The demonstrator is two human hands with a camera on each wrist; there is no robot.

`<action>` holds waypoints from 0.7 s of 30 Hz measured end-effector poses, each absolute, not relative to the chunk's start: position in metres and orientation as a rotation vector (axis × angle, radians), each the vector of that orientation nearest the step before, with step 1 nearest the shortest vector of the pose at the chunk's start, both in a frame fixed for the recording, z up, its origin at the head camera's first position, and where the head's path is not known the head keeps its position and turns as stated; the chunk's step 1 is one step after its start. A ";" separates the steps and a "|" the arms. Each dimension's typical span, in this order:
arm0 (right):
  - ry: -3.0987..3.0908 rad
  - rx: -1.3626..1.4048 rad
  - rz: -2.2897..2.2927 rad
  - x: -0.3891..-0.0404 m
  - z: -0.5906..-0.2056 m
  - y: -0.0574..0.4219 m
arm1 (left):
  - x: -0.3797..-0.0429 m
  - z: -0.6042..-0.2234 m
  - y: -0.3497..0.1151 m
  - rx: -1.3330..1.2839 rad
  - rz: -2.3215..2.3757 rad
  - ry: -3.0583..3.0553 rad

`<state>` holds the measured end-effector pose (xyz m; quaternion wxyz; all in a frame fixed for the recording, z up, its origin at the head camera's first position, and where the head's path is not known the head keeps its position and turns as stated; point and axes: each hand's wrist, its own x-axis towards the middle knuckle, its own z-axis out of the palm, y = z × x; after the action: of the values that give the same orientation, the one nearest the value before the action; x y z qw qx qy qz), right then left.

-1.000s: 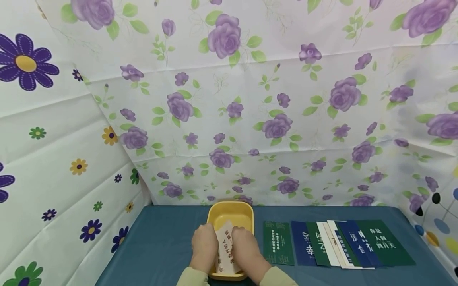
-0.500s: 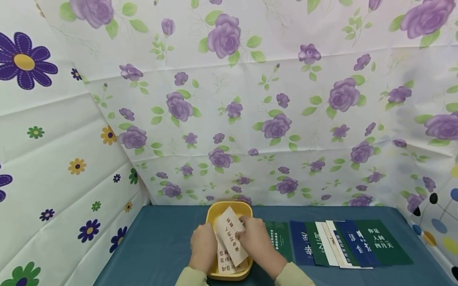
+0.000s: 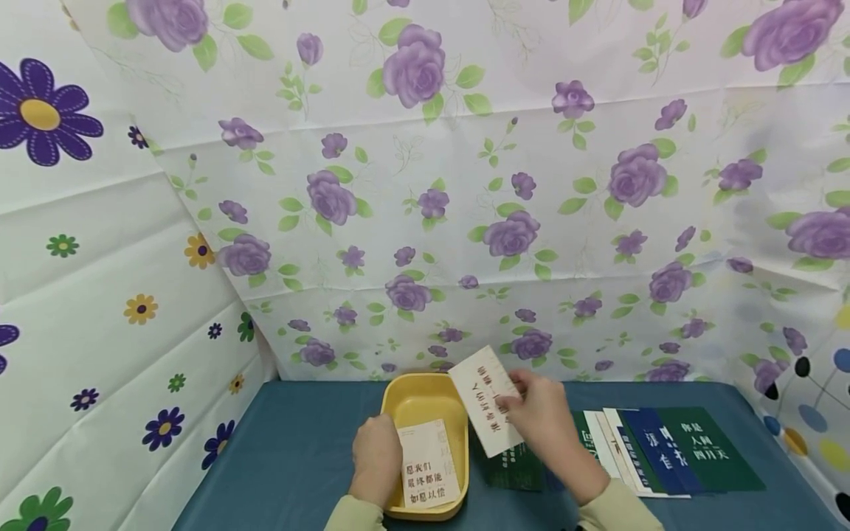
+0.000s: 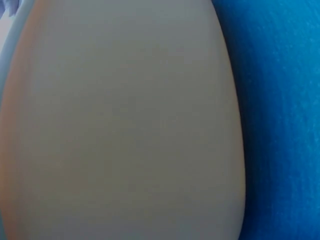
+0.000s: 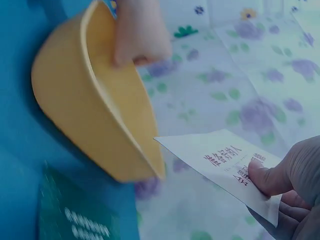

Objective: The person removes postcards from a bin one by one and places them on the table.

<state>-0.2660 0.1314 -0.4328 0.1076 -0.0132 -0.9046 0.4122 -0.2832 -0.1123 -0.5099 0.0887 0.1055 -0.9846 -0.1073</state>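
Note:
My right hand [image 3: 541, 405] pinches a cream card [image 3: 483, 391] with reddish-brown characters, thumb on its printed face and fingers behind. The card is tilted, up above the table, right of the yellow tray [image 3: 463, 472]. In the right wrist view the same card [image 5: 215, 155] points toward the tray's rim. Another cream card [image 3: 428, 464], with dark characters, lies inside the tray. My left hand [image 3: 377, 453] grips the tray's left rim with curled fingers. The left wrist view is mostly filled by a blurred close surface.
Right of the tray a green card [image 3: 514, 472] lies partly under my right hand. Beyond it several overlapping cards, among them a blue card [image 3: 654, 446] and a green card [image 3: 713, 450], form a row on the blue-green table [image 3: 299, 442]. Flowered cloth [image 3: 425, 221] hangs behind.
My right hand has lifted the cream card up out of the tray and carried it to the right, uncovering the other card inside. The left hand has stayed at the tray's left rim.

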 end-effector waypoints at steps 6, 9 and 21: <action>-2.617 -0.045 1.150 -0.266 -0.425 0.174 | -0.283 -0.509 -0.113 0.319 -0.320 -2.950; -2.614 -0.058 1.121 -0.265 -0.420 0.194 | -0.282 -0.509 -0.112 0.326 -0.320 -2.958; -2.534 -0.208 0.858 -0.260 -0.409 0.277 | -0.283 -0.508 -0.113 0.336 -0.321 -2.969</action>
<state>-0.2595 0.2774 -0.4087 0.2273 -0.0754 -0.9196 0.3114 -0.2831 -0.1128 -0.5078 0.0680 0.1116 -0.9857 -0.1064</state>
